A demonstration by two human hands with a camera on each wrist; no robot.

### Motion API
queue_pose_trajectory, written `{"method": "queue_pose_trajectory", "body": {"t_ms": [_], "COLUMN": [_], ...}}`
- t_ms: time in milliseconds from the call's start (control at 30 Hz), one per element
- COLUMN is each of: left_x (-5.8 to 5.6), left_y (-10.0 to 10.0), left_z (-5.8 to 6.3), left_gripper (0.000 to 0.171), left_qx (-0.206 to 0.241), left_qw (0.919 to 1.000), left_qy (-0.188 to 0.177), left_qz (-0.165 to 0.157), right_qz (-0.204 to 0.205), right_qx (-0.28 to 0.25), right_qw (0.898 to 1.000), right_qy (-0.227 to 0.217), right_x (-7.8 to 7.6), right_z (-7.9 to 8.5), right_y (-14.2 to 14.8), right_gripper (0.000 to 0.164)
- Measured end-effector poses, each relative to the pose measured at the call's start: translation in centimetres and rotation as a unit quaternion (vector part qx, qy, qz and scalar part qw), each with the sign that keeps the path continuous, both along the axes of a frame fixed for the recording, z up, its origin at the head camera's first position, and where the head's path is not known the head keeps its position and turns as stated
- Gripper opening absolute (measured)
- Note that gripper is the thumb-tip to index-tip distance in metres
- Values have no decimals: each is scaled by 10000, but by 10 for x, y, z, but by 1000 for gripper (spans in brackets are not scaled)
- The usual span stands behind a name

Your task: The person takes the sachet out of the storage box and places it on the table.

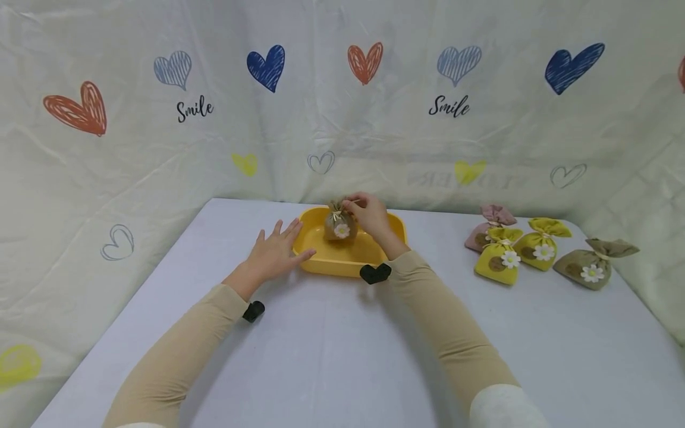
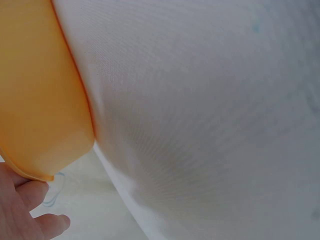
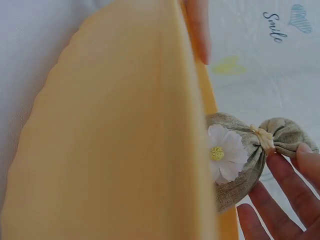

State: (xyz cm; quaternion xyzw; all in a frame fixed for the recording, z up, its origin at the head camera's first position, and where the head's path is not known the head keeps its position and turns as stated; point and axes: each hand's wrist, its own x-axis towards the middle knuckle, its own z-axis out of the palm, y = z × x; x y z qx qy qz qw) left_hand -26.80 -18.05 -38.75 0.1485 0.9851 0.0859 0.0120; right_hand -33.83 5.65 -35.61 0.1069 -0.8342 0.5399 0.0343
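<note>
A grey-brown cloth sachet (image 1: 340, 228) with a white daisy and a tied neck is at the yellow plastic basin (image 1: 332, 267), over its inside. My right hand (image 1: 370, 215) pinches the sachet's gathered top between thumb and fingers. In the right wrist view the sachet (image 3: 235, 172) shows behind the basin's wall (image 3: 110, 130), with the right hand (image 3: 285, 200) at its neck. My left hand (image 1: 275, 252) rests at the basin's left rim with its fingers spread. The left wrist view shows this hand's fingers (image 2: 35, 195) against the basin's edge (image 2: 50, 100).
On the white table (image 1: 321, 356), to the right, lie several more sachets: a pink one (image 1: 478, 236), two yellow ones (image 1: 495, 264) and a grey-brown one (image 1: 583, 267). A white cloth backdrop (image 1: 214, 148) with printed hearts hangs behind the table.
</note>
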Motion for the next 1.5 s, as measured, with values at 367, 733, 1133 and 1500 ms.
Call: {"method": "queue_pose_trajectory", "body": {"t_ms": [367,733,1133,1500], "left_x": [-1,-2,-2,-2], "left_y": [0,-1,1,-2], "left_z": [-2,-4,-3,-3], "left_gripper": [90,91,91,92], "left_qx": [82,64,187,86], "left_qw": [10000,10000,9998,9999], "left_qy": [15,21,-7,74], "left_qz": [-12,-28,-47,-22], "right_qz": [112,208,322,136], "right_qx": [-712,-1116,-1173,-1153], "right_qw": [9973,9931,9924,9930], "right_qy": [-146,-291,-171,-198], "right_x": [4,8,18,27], "right_z": [6,15,23,27], "right_y": [10,31,61,88], "right_gripper": [27,30,31,33]}}
